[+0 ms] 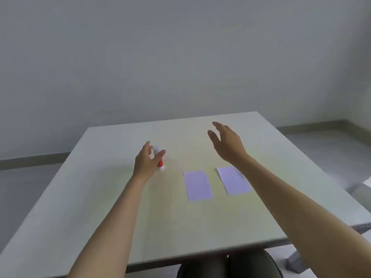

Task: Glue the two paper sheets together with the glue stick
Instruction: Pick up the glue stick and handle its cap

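Two pale lilac paper sheets lie flat, side by side, on the table (100,197): the left sheet (197,185) and the right sheet (233,180), with a gap between them. A glue stick (160,160) with a red body and white cap stands upright left of the sheets. My left hand (145,163) is around it, fingers spread on either side, thumb in front of the cap; whether they touch it is unclear. My right hand (226,143) hovers open above the table beyond the right sheet, and its forearm covers that sheet's right edge.
The light table has its far edge near a plain grey wall (180,57). The floor (331,149) drops away on the right. My dark-trousered knees (230,265) show under the near table edge.
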Available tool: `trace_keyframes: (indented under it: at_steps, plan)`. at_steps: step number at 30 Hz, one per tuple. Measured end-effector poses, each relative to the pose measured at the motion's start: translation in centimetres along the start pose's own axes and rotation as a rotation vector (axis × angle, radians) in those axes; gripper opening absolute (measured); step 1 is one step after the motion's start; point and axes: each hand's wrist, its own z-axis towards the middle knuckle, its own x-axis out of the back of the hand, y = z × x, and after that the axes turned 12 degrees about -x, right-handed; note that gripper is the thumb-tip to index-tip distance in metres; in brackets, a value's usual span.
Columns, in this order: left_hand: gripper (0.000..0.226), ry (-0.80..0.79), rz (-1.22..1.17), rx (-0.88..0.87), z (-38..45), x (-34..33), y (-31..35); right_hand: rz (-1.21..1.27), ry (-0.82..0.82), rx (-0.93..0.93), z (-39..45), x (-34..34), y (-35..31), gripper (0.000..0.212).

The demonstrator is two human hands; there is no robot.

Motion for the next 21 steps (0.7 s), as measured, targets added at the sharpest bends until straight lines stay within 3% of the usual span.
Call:
trace_keyframes:
  at_steps: [3,7,9,12,16,21]
  plan:
    - [0.073,0.029,-0.014,0.042,0.1,-1.0,-0.1,0.056,0.034,-0.006,-0.3,0.0,0.5,0.049]
    - [0.019,0.095,0.027,0.058,0.1,-2.0,-1.0,0.087,0.002,-0.024,-0.6,-0.5,1.1,0.047]
    - [0.006,0.126,0.061,0.035,-0.2,-2.1,-1.0,0.096,0.000,-0.012,-0.6,-0.7,1.2,0.047]
    - [0.019,0.197,0.005,0.029,-0.4,-2.0,-0.1,0.110,-0.013,0.026,-0.8,-1.1,0.9,0.045]
    - [0.035,0.247,-0.243,-0.038,-0.6,-2.1,2.8,0.195,-0.065,0.037,-1.5,-2.1,-0.4,0.043]
    - [0.037,0.181,-0.737,-0.061,-1.7,-3.9,6.7,0.664,-0.475,-0.251,-2.9,-2.4,-1.7,0.054]
